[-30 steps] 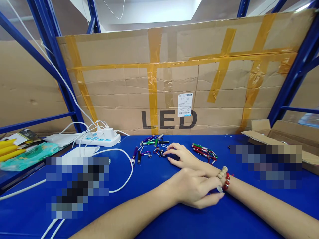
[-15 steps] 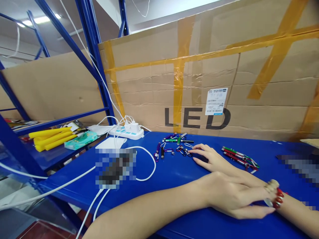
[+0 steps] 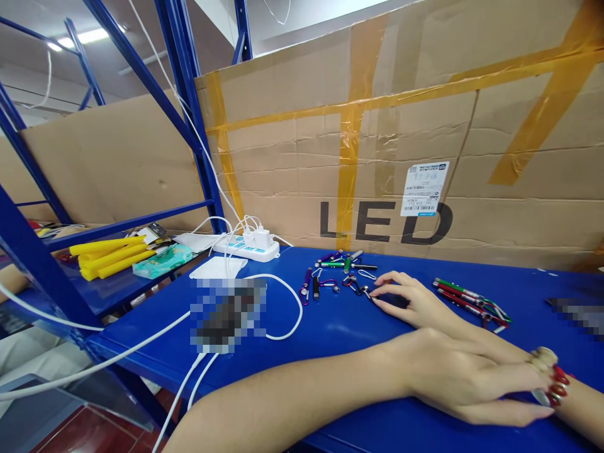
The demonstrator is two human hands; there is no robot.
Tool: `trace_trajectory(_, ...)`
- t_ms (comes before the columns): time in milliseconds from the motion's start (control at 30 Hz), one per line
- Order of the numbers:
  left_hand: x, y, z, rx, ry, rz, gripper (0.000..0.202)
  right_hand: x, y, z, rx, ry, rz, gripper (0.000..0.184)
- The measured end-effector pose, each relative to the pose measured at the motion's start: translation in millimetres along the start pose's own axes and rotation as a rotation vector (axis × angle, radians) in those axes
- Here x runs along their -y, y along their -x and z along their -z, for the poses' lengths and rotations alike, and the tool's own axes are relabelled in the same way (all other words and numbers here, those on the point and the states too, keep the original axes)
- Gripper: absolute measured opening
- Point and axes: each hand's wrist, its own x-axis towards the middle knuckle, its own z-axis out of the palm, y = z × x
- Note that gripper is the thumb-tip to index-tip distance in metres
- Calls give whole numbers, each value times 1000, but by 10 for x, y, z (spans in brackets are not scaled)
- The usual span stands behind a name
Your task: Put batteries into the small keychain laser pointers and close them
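Note:
My left hand [image 3: 465, 377] lies flat on the blue table [image 3: 330, 321], fingers stretched across my right wrist and touching its red and beige bead bracelet [image 3: 552, 377]. My right hand [image 3: 415, 299] rests further back, fingers spread, fingertips touching small keychain flashlights [image 3: 337, 274] scattered near the cardboard. A second bunch of red and green keychain flashlights [image 3: 472, 302] lies just right of that hand. Neither hand grips anything.
A taped cardboard wall marked LED [image 3: 384, 223] closes the back. A white power strip [image 3: 248, 246] with chargers and white cables [image 3: 283, 302] sits at the left. Yellow sticks [image 3: 111, 255] and a tissue pack [image 3: 163, 260] lie on a lower shelf behind blue rack posts [image 3: 189, 107].
The view has swung left and down, bringing the left shelf and floor into sight. Both hands stay in the same pose on the table.

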Motion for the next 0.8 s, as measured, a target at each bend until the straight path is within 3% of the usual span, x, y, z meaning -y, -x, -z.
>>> trace_trajectory(167, 4, -8, 42, 13, -28, -7, 50, 7, -7, 17, 21, -37, -37, 25)
trace_trajectory(500, 11, -12, 11, -65, 5, 34, 41, 2, -8, -2, -46, -230, -65, 18)
trace_trajectory(700, 10, -6, 45, -80, 81, 47, 32, 45, -2, 40, -46, -208, -10, 13)
trace_trajectory(800, 8, -12, 70, -124, 73, 49, 33, 51, 5, 65, -98, -175, -55, 15)
